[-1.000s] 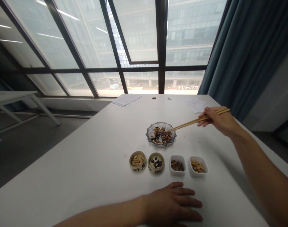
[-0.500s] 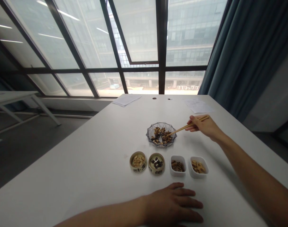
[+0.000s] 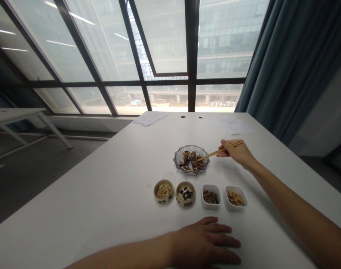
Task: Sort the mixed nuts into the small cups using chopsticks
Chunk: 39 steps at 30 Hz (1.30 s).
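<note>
My right hand (image 3: pixel 235 152) is closed round a pair of wooden chopsticks (image 3: pixel 215 152). Their tips reach into a scalloped clear glass bowl (image 3: pixel 176 164) that holds a mix of dark and pale dried pieces (image 3: pixel 189 160). Whether the tips pinch a piece is too small to tell. Palm down on the table near its front, my left hand (image 3: pixel 205 241) lies open with the fingers spread. Just beyond it stand two round ceramic dishes, one with peanuts (image 3: pixel 164 191), one with dark seeds (image 3: pixel 185 193). Beside them are white square tubs of brown strips (image 3: pixel 210 197) and tan pieces (image 3: pixel 234 197).
The white table (image 3: pixel 108 194) stretches to the window. Paper sheets (image 3: pixel 150 118) lie at its far left, another sheet (image 3: pixel 236 125) at the far right. Two small dark round spots are at the far edge. A blue curtain (image 3: pixel 282 67) hangs at the right, and another table (image 3: pixel 16 116) stands left.
My right hand has shifted slightly left and down, pushing the chopstick tips further into the glass bowl. My left hand stays in place.
</note>
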Motion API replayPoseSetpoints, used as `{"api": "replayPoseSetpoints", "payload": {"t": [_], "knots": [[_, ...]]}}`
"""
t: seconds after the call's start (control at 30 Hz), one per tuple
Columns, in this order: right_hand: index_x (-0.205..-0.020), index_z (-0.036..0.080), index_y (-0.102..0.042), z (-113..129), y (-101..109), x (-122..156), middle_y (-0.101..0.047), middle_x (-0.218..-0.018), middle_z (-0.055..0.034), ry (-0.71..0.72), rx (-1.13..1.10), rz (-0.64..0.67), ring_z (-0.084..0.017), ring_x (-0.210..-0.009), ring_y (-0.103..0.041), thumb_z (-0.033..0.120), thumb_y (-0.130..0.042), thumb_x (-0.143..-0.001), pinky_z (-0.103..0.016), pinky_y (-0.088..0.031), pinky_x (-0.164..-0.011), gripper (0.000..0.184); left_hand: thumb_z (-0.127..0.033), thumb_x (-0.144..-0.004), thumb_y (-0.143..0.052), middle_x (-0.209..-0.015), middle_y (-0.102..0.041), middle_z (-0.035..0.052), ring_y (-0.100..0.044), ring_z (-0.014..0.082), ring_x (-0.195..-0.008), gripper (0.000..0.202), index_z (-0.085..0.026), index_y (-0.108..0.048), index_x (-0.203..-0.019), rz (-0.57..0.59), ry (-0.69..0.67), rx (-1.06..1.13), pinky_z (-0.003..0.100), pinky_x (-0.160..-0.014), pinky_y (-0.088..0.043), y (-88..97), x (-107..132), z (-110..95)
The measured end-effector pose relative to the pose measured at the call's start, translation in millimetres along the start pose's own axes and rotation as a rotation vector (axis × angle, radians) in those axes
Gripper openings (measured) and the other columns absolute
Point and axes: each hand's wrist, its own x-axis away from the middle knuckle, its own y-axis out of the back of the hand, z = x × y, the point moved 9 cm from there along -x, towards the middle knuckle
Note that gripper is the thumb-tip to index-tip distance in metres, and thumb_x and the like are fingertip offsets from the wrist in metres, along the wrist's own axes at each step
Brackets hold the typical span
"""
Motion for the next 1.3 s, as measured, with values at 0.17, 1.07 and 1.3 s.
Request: {"api": "replayPoseSetpoints", "payload": {"t": [0.17,1.07,1.3], "knots": [[-0.067,0.013,-0.075,-5.1,7.2,-1.5,-0.077,-0.065,-0.0154,-0.014,-0.010,-0.070,-0.027,-0.055,-0.078,0.061,-0.087,-0.075,-0.026,-0.067,-0.052,0.050,-0.041,-0.109,-0.044,-0.164,-0.044,0.0028,-0.028,0.0246,-0.159,0.046,-0.021,-0.054,-0.150,-0.005,0.001,0.008,0.046,-0.133,-0.014,-1.8,1.3,0.9],[-0.071,0.011,-0.079,48.8,41.6,8.3,-0.072,-0.054,-0.0124,-0.103,-0.111,0.068,-0.014,-0.044,-0.068,0.054,-0.084,-0.084,-0.014,-0.053,-0.039,0.045,-0.042,-0.110,-0.043,-0.165,-0.044,0.0015,-0.028,0.0243,-0.159,0.046,-0.022,-0.054,-0.150,-0.006,0.002,-0.003,0.045,-0.133,-0.015,-3.6,1.8,1.9],[-0.069,0.012,-0.080,37.5,20.1,17.5,-0.072,-0.055,-0.0122,-0.171,-0.014,0.310,-0.016,-0.043,-0.068,0.064,-0.089,-0.071,-0.017,-0.054,-0.041,0.053,-0.041,-0.109,-0.045,-0.164,-0.045,0.0025,-0.030,0.0246,-0.158,0.045,-0.023,-0.055,-0.149,0.001,0.005,-0.019,0.045,-0.132,-0.016,-2.7,1.2,1.7]]}}
